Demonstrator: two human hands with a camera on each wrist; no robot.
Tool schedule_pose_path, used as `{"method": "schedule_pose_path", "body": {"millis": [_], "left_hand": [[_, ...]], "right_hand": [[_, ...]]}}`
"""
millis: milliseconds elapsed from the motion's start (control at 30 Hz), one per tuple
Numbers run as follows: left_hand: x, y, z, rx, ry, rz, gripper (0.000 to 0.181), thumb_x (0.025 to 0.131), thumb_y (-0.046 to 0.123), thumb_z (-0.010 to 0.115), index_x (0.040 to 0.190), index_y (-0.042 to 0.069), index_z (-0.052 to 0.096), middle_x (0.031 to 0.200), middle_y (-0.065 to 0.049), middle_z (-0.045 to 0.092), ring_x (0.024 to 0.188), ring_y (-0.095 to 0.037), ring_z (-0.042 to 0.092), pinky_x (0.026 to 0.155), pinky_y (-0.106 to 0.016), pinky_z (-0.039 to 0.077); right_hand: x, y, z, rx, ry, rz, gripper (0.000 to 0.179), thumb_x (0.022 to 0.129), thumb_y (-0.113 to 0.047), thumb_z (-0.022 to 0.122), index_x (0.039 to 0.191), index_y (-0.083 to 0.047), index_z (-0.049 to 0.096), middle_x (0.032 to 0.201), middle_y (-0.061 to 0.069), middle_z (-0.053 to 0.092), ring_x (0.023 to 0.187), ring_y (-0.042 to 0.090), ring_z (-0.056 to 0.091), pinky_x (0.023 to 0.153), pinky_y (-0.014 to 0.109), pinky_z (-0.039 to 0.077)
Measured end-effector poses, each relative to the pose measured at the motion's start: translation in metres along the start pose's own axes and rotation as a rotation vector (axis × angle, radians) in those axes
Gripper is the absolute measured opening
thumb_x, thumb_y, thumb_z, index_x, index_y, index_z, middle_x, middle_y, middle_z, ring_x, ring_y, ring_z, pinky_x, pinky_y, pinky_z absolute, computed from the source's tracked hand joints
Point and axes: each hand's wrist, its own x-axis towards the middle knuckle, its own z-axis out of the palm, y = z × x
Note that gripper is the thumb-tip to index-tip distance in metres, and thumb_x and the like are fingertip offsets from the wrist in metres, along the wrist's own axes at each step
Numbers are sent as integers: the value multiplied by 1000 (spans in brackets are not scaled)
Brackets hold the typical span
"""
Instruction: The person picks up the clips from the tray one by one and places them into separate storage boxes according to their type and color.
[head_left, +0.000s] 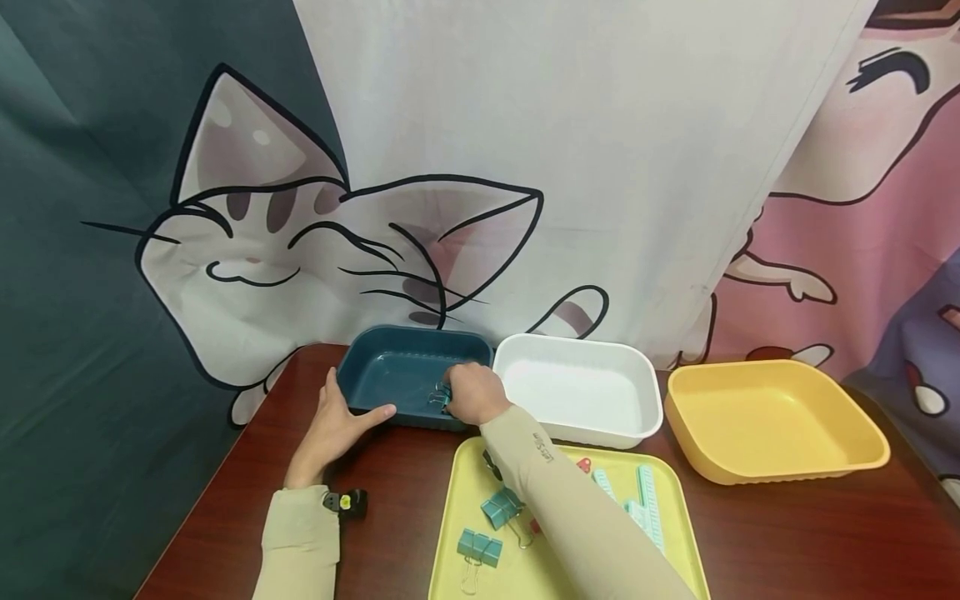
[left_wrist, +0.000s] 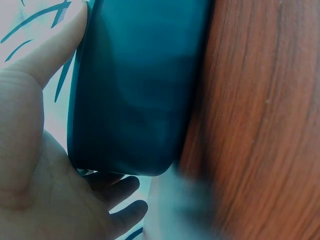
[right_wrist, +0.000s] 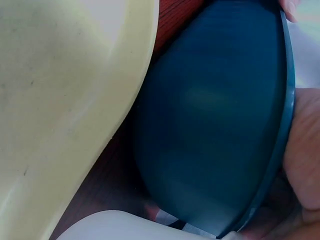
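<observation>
A dark blue plastic bin (head_left: 397, 375) stands at the back left of the table. My left hand (head_left: 337, 429) holds its near left corner, the thumb on the front rim and the fingers along the left end. In the left wrist view, the fingers (left_wrist: 127, 215) bend round the end of the bin. My right hand (head_left: 474, 393) reaches over the bin's near right part and pinches a teal binder clip (head_left: 446, 397) with wire handles; its fingertips are partly hidden. More teal binder clips (head_left: 480, 547) lie on a yellow tray (head_left: 442, 575) below the right forearm.
A white bin (head_left: 577, 383) stands right of the blue one, and a yellow bin (head_left: 772, 425) farther right. Mint green long clips (head_left: 649, 508), a red item (head_left: 584, 464) and a black clip (head_left: 491, 465) lie on the tray. A printed cloth (head_left: 637, 167) hangs behind the table.
</observation>
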Motion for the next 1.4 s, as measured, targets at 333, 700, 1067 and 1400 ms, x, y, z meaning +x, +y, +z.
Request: {"method": "schedule_pose_path", "body": {"millis": [333, 700, 1067, 1400], "left_hand": [[-1, 1, 0, -1, -3, -1, 131, 83, 56, 75, 157, 4, -20, 162, -30, -1, 143, -48, 19, 110, -71, 24], [-1, 2, 0, 2, -5, -12, 131, 83, 57, 75, 157, 3, -19, 163, -29, -2, 144, -48, 18, 111, -71, 22], [0, 2, 0, 2, -7, -10, 131, 83, 56, 75, 156, 3, -20, 163, -30, -4, 146, -49, 14, 111, -71, 19], [-2, 3, 1, 7, 2, -10, 130, 83, 56, 75, 157, 2, -18, 162, -31, 2, 142, -49, 21, 109, -72, 24]], "right_hand": [[8, -1, 1, -91, -35, 27, 17, 80, -8, 75, 69, -18, 67, 77, 0, 68, 75, 20, 64, 67, 38, 55], [13, -4, 3, -114, -91, 75, 8, 85, -10, 73, 79, -16, 73, 86, 2, 71, 79, 19, 65, 72, 40, 57], [15, -5, 2, -113, -113, 79, 6, 86, -10, 73, 81, -13, 71, 86, 2, 70, 79, 18, 63, 73, 38, 57], [13, -2, 3, -42, -101, 51, 19, 84, -7, 76, 100, -15, 78, 98, 3, 73, 90, 20, 68, 78, 38, 57]]}}
